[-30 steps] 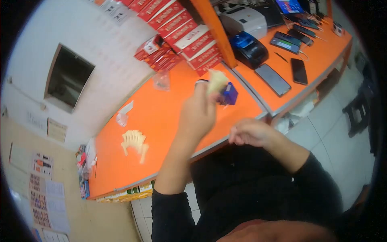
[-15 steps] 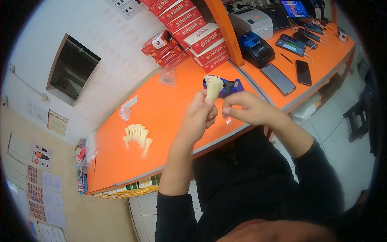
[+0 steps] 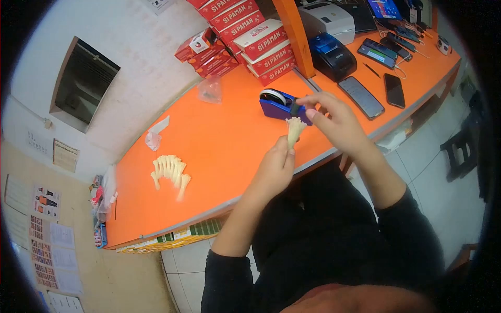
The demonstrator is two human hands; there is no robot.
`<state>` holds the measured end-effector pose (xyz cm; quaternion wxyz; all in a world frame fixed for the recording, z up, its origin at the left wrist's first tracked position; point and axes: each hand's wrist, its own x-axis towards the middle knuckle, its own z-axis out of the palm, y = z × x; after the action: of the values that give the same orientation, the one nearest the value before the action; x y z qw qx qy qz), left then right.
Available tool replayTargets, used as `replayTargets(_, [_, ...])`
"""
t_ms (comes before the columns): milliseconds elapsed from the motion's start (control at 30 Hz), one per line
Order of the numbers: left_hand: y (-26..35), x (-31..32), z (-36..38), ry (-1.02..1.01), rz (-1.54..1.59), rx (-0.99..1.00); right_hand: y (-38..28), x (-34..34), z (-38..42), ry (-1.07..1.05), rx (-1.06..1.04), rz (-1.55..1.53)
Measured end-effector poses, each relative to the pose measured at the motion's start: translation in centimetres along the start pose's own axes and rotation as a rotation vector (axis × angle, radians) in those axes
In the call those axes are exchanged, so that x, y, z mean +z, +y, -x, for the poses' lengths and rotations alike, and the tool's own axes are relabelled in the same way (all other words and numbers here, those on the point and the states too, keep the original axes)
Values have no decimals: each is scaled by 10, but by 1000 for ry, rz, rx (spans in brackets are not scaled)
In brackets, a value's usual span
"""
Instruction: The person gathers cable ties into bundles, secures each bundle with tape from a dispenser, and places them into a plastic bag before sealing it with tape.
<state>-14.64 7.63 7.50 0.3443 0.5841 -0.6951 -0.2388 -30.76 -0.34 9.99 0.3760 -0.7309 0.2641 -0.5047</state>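
My left hand (image 3: 274,169) is closed round the narrow lower end of a pale yellow bundle (image 3: 296,129), its ruffled end flaring upward. Just beyond it, a blue tape dispenser (image 3: 276,108) with a white-rimmed roll sits on the orange table. My right hand (image 3: 334,120) is at the dispenser's cutter end, thumb and index finger apart; whether a fingertip touches the tape cannot be made out. Farther left on the table lies a curved row of several similar pale yellow bundles (image 3: 169,167).
Red boxes (image 3: 261,39) are stacked at the back of the orange table (image 3: 219,156). A black printer (image 3: 331,57), a white printer (image 3: 329,23) and several phones (image 3: 361,96) stand or lie to the right. Small clear plastic bags (image 3: 210,91) lie near the wall.
My left hand has lowered the bundle toward the table's near edge and right. My right hand has risen from beside the bundle to the tape dispenser, its fingers spreading. The view has shifted slightly.
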Motion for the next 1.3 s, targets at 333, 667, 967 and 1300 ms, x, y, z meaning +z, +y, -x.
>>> replayTargets(333, [-8,-8,12,-288,454,-126,-6,15,6,-348,177,-90])
replayTargets(667, [-27,23,38,-608,1805,-114,-7,27,4,-399,-360,-377])
replayTargets(967, [-47,13,46,-205,1683,-116,8,43,2,-224,-349,-289])
replayTargets(1300, [-52,-6,49,139,1500,-153,31,62,8,-325,156,-418])
